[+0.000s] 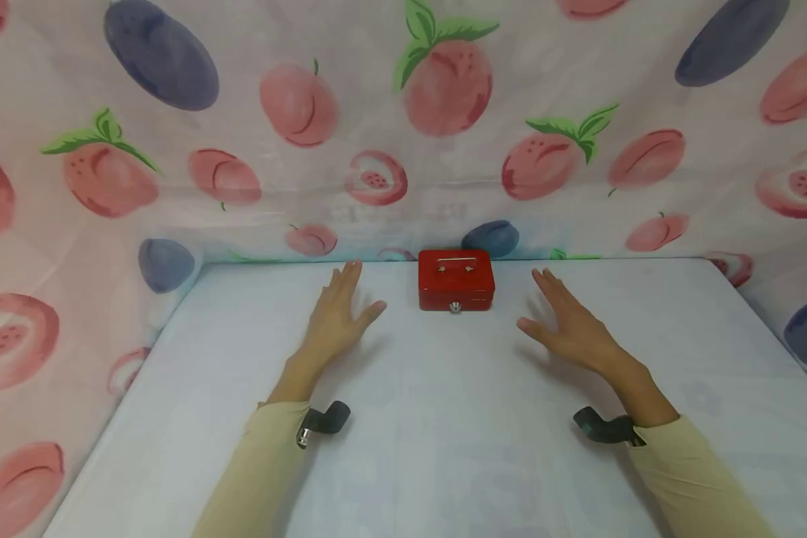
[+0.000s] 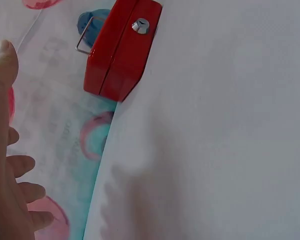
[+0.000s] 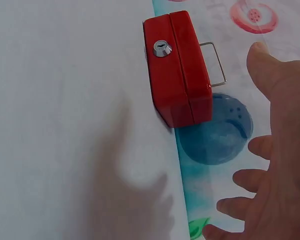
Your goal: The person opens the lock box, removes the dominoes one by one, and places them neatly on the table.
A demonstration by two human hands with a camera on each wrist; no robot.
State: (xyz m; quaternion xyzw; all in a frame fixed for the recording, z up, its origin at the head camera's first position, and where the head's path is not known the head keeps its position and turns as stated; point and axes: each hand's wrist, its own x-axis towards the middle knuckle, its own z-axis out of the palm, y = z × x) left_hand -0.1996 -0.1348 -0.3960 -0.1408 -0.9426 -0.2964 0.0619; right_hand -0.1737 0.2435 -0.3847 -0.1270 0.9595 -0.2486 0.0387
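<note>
Cream-sleeved at the wrist, left hand (image 1: 336, 321) and right hand (image 1: 574, 332) both hover over the white tabletop (image 1: 437, 433), their shadows lying apart from them. Grip on each side: fingers extended and slightly spread, thumb held well out, nothing held, nothing touched. Between the two, at the tabletop's far edge, sits a glossy red box (image 1: 455, 282), right of the left hand and left of the right hand, a little beyond both thumbs. Its long axis runs left to right, along that edge, so the short ends face the hands and each thumb points in roughly toward one of them. Gap on both sides; right thumb tip looks slightly nearer, though with hands raised that is a judgement. Lid down. Silver lock (image 1: 454, 307) on the near face; wire handle (image 1: 456, 259) on the lid, raised clear of it in both wrist views, also lengthwise left to right. Past the far edge, fruit-printed sheet (image 1: 296, 190) close behind the box.
</note>
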